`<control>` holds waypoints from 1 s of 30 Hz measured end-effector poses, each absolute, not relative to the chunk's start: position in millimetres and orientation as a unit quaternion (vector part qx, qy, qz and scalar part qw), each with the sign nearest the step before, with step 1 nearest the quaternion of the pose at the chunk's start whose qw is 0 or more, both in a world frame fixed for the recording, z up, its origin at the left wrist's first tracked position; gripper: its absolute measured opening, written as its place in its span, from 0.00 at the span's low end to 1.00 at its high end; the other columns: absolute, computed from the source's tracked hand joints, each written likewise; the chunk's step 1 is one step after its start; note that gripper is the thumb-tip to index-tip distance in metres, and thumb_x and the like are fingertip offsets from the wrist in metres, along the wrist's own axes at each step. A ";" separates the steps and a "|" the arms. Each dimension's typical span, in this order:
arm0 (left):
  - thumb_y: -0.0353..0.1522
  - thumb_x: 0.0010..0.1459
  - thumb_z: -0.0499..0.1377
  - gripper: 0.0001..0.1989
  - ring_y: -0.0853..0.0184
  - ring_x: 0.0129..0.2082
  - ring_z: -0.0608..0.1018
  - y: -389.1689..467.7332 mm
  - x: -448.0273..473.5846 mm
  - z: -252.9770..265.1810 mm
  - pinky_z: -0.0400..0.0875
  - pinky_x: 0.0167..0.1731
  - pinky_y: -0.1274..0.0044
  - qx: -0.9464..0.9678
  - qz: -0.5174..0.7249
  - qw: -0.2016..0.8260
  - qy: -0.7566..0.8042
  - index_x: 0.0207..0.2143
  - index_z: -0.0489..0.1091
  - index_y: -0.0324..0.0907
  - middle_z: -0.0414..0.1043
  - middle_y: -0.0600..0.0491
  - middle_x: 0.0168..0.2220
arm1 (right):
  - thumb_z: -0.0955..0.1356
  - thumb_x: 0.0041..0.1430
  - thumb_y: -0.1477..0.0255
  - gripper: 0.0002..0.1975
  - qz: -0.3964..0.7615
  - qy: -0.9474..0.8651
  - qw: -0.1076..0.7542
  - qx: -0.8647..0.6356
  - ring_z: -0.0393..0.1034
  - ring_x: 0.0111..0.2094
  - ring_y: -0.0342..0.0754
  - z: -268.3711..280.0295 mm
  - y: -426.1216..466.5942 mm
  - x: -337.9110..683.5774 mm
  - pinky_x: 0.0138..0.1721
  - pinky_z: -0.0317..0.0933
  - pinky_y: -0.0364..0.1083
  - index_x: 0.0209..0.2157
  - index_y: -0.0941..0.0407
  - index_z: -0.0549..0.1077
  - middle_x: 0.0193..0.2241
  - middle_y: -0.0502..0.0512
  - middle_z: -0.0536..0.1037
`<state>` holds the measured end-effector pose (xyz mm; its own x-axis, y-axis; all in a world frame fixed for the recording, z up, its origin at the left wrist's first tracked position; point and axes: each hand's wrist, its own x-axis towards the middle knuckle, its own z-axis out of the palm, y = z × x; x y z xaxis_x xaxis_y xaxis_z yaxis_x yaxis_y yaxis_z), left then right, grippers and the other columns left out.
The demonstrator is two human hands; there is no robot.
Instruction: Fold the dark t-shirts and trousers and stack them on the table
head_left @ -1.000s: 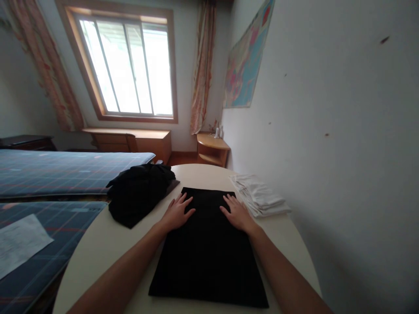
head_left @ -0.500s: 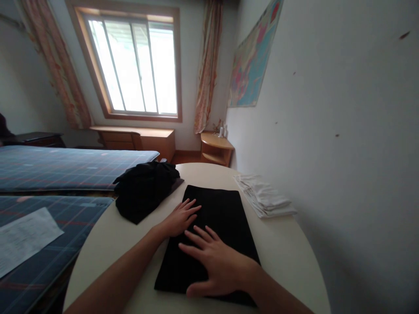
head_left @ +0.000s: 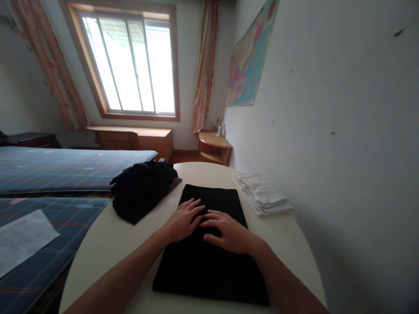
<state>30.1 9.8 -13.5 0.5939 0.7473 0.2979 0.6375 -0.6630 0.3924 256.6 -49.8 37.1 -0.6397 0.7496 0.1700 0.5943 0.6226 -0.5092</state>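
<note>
A black cloth folded into a flat rectangle (head_left: pixel 209 272) lies in front of me on a round cream table (head_left: pixel 108 257); what kind of garment it is, I cannot tell. My left hand (head_left: pixel 183 221) rests on its left side with the fingers stretched out. Beside it, my right hand (head_left: pixel 229 231) lies over the middle of the cloth, fingers extended and thumb apart. The fingertips of both hands are close together. Neither hand grips anything.
A crumpled black cloth heap (head_left: pixel 144 187) sits at the table's left edge. Folded white cloths (head_left: pixel 262 195) lie at the right, near the wall (head_left: pixel 327 174). Left of the table are plaid mattresses (head_left: pixel 75 168), one bearing a paper sheet (head_left: pixel 28 240).
My right hand has moved away from me, from the near part of the black cloth up to its middle beside my left hand. The left hand has shifted slightly right.
</note>
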 end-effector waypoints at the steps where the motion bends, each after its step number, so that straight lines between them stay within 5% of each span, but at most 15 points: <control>1: 0.41 0.66 0.51 0.23 0.54 0.68 0.55 7.7 32.6 -14.5 0.48 0.65 0.58 0.890 0.215 0.132 0.381 0.63 0.62 0.53 0.55 0.54 0.67 | 0.66 0.62 0.55 0.25 0.184 -0.865 0.196 -0.424 0.51 0.66 0.57 30.4 -39.4 268.4 0.66 0.44 0.59 0.57 0.49 0.71 0.63 0.56 0.65; 5: 0.46 0.66 0.50 0.26 0.51 0.69 0.48 13.9 31.2 -24.5 0.43 0.65 0.55 0.879 0.186 0.143 0.416 0.65 0.58 0.55 0.50 0.53 0.69 | 0.65 0.61 0.53 0.34 0.176 -0.803 0.173 -0.542 0.45 0.68 0.60 1.2 -10.7 303.4 0.66 0.42 0.62 0.66 0.51 0.58 0.67 0.58 0.57; 14: 0.46 0.64 0.51 0.29 0.50 0.69 0.47 46.3 6.3 -40.7 0.42 0.64 0.56 0.807 0.191 0.133 0.543 0.65 0.59 0.47 0.45 0.43 0.70 | 0.59 0.65 0.53 0.28 0.132 -0.753 0.194 -0.615 0.48 0.68 0.58 -26.4 3.9 310.7 0.66 0.42 0.60 0.62 0.50 0.64 0.66 0.57 0.58; 21: 0.39 0.63 0.52 0.24 0.53 0.64 0.63 59.1 3.7 -41.7 0.50 0.64 0.59 0.789 0.263 0.122 0.542 0.58 0.68 0.41 0.66 0.41 0.61 | 0.66 0.59 0.53 0.31 0.070 -0.651 0.268 -0.707 0.50 0.66 0.66 -44.6 20.9 323.8 0.62 0.48 0.65 0.60 0.53 0.67 0.63 0.66 0.63; 26: 0.33 0.58 0.55 0.19 0.57 0.56 0.73 70.2 3.1 -37.4 0.62 0.60 0.66 0.764 0.363 0.175 0.504 0.52 0.73 0.40 0.72 0.45 0.55 | 0.66 0.58 0.61 0.23 0.066 -0.675 0.335 -0.654 0.67 0.56 0.58 -40.5 32.6 332.0 0.59 0.57 0.58 0.52 0.55 0.73 0.52 0.63 0.75; 30: 0.30 0.54 0.58 0.17 0.60 0.48 0.78 76.8 7.1 -30.8 0.70 0.54 0.67 0.705 0.439 0.261 0.492 0.46 0.75 0.42 0.73 0.47 0.53 | 0.66 0.53 0.66 0.18 0.100 -0.649 0.430 -0.619 0.71 0.51 0.55 -38.2 42.8 337.2 0.57 0.61 0.56 0.45 0.56 0.75 0.48 0.62 0.77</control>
<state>7.1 76.8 -30.8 0.1300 0.9231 0.3620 0.4648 -0.3792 0.8001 337.2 42.8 -38.2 0.1368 0.8898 0.4354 0.7180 0.2137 -0.6624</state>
